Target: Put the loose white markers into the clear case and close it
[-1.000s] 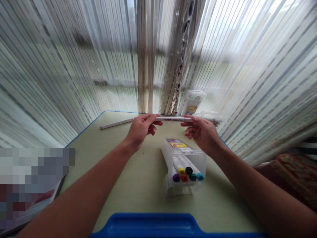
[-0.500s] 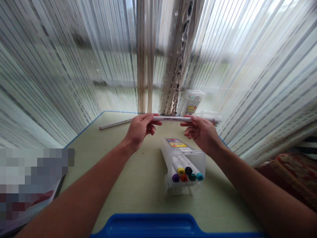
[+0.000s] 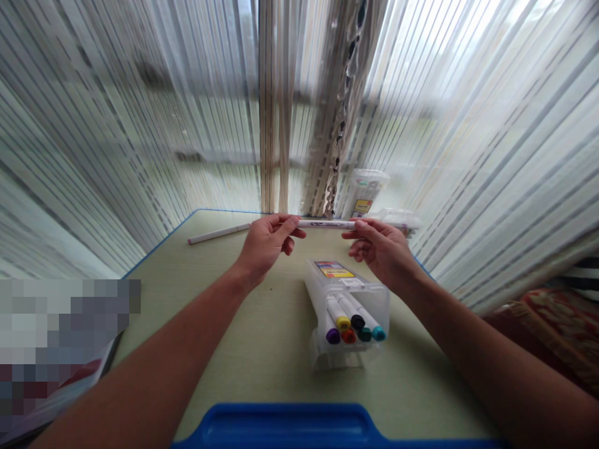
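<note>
A white marker (image 3: 326,224) with dark print along its barrel is held level above the far part of the table. My left hand (image 3: 271,240) pinches its left end between thumb and fingers. At the other end, my right hand (image 3: 377,243) grips it the same way, and the fingers of both hands cover its tips. Below and nearer to me lies a clear plastic marker case (image 3: 314,293), its open end toward me. Several markers (image 3: 349,318) with purple, yellow, orange, black, green and turquoise caps are inside.
Another white marker (image 3: 218,234) lies left of my left hand. A second clear case (image 3: 367,187) stands at the back right, beside another clear plastic piece (image 3: 397,218). The light green table (image 3: 253,355) has a blue edge; string curtains (image 3: 215,112) hang behind it.
My left thumb has slid slightly right along the marker, and my right thumb has shifted a little left. Both hands still hold it level; the case and other marker stay put.
</note>
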### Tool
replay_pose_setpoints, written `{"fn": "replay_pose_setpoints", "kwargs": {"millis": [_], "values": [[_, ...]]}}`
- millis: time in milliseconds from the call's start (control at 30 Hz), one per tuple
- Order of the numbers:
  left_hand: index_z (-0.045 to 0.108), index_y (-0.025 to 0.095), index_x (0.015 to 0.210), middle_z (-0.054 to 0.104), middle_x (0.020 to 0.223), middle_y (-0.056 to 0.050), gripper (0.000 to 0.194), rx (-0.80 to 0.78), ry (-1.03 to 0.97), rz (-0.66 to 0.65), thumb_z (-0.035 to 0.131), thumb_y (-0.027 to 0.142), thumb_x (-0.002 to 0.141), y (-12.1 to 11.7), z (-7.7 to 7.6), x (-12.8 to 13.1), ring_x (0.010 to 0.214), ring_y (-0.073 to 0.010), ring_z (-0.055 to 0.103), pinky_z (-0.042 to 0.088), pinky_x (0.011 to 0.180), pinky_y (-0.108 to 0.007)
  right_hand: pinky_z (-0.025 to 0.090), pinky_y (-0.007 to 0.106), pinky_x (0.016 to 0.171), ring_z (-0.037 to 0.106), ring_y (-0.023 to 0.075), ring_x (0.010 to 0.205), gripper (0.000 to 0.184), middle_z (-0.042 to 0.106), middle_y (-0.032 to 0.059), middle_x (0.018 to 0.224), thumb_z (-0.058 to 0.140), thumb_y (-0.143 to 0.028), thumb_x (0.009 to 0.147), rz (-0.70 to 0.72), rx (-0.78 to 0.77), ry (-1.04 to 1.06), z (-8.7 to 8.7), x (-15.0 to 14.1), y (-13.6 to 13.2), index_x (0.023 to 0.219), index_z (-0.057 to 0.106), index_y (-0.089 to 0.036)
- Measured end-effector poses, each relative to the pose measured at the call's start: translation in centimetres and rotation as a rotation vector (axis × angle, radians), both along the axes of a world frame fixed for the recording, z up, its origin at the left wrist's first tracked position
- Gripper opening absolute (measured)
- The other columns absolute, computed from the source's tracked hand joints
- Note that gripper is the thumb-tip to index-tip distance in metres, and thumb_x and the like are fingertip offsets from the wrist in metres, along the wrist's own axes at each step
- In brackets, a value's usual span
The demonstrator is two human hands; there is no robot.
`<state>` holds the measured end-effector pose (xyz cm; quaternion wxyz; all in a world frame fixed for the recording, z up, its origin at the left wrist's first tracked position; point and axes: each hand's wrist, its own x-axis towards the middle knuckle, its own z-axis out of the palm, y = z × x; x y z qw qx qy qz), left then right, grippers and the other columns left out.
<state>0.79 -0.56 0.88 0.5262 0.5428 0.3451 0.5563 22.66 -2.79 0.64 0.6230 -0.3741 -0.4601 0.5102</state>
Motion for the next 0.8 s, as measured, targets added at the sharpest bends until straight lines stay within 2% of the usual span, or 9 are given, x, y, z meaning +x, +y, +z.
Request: {"fn": "replay_pose_setpoints", "kwargs": {"millis": [400,800], "values": [[0.065,0.011,0.085,0.068,0.067,-0.003,0.039,0.061,0.099,-0.015,0.084,0.041,0.069,-0.11,-0.13,-0.04,0.045,-0.0063,0.05,0.039,0.045,-0.021,0.047,0.015,0.036,0.067,0.0125,0.045,0.032,0.076,0.0056,0.069,0.09,-0.033,0.064,-0.007,0.001,-0.046,-0.33,0.08,-0.04,0.083,0.073,-0.015],[0.062,0.013,0.08,0.063,0.06,0.001,0.039,0.077,0.141,-0.031,0.087,0.039,0.065,-0.27,0.01,0.01,0.045,-0.0076,0.05,0.039,0.044,-0.022,0.045,0.016,0.037,0.067,0.012,0.045,0.029,0.076,0.0052,0.069,0.09,-0.032,0.065,0.029,0.025,-0.055,-0.4,0.02,-0.14,0.077,0.07,-0.015]]}}
